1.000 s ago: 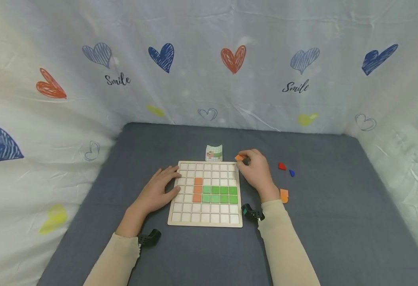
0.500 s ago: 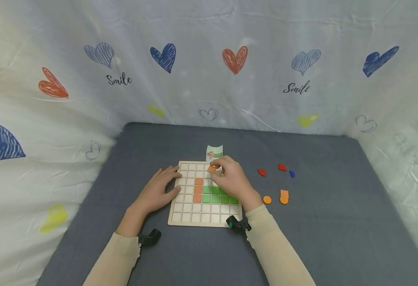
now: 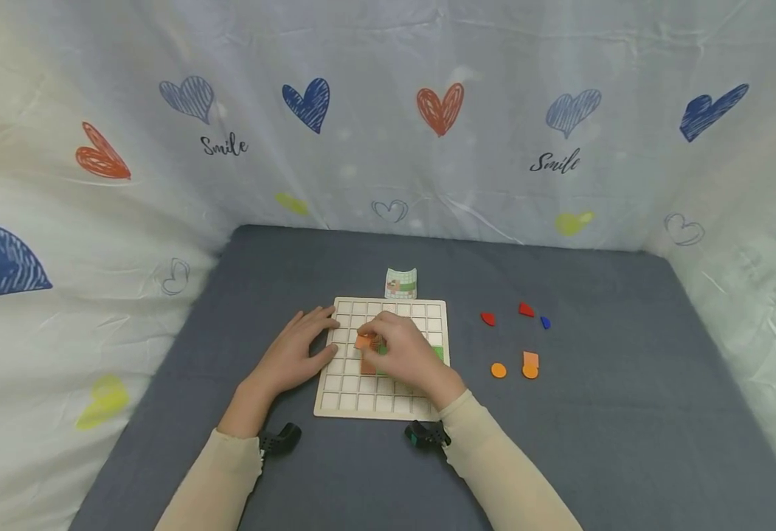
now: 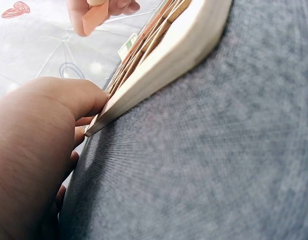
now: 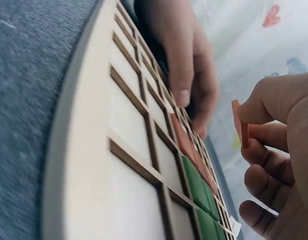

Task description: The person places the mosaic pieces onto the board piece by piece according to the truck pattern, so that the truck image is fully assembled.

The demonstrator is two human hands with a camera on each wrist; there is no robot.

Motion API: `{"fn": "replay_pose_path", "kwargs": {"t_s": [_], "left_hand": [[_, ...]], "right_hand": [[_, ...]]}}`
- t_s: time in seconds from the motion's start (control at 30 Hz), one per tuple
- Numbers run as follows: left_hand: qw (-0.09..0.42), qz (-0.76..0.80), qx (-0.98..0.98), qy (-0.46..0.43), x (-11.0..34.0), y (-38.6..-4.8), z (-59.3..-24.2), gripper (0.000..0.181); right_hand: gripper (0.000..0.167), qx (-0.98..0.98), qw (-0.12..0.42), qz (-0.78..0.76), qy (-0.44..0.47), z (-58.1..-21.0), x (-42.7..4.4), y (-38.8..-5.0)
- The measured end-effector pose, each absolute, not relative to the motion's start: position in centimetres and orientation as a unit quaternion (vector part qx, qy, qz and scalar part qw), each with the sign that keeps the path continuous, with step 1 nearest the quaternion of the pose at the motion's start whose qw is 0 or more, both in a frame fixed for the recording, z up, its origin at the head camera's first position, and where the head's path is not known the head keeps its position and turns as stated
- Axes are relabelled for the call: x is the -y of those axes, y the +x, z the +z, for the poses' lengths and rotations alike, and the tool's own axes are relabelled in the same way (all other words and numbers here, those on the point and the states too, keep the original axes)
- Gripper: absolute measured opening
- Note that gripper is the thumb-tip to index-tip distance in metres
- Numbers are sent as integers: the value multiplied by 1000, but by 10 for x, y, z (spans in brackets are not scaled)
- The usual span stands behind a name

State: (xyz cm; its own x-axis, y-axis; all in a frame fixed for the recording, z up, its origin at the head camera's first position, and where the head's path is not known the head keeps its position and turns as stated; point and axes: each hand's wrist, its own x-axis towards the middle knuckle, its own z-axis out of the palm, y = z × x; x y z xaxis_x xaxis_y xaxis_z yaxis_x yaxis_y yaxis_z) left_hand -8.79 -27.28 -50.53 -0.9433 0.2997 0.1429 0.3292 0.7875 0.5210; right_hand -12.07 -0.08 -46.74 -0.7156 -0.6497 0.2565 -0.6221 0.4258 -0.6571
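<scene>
My right hand pinches a small flat orange tile between thumb and fingertips. In the right wrist view, the tile stands on edge, apart from the wooden grid board. The head view has that hand over the board's middle, covering part of the coloured rows. Orange tiles fill a short column, and green tiles lie beside it. My left hand rests at the board's left edge with its fingers spread. Its thumb touches the rim in the left wrist view.
A small pattern card lies behind the board. To the right are red pieces, a blue piece, an orange disc and another orange disc touching an orange square. A printed curtain surrounds the table.
My right hand has carried the orange tile leftward from beyond the board's right edge to the orange column. A red piece and an orange disc came into view. The left hand stays put.
</scene>
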Motion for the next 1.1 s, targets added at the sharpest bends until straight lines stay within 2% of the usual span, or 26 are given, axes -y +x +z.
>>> {"fn": "replay_pose_path", "kwargs": {"t_s": [0.57, 1.1], "left_hand": [[26, -276, 947, -164, 273, -88, -505, 46], [26, -276, 946, -167, 274, -88, -508, 46]], "right_hand": [[23, -859, -29, -258, -442, -484, 18, -111], [23, -856, -29, -230, -461, -483, 16, -109]]}}
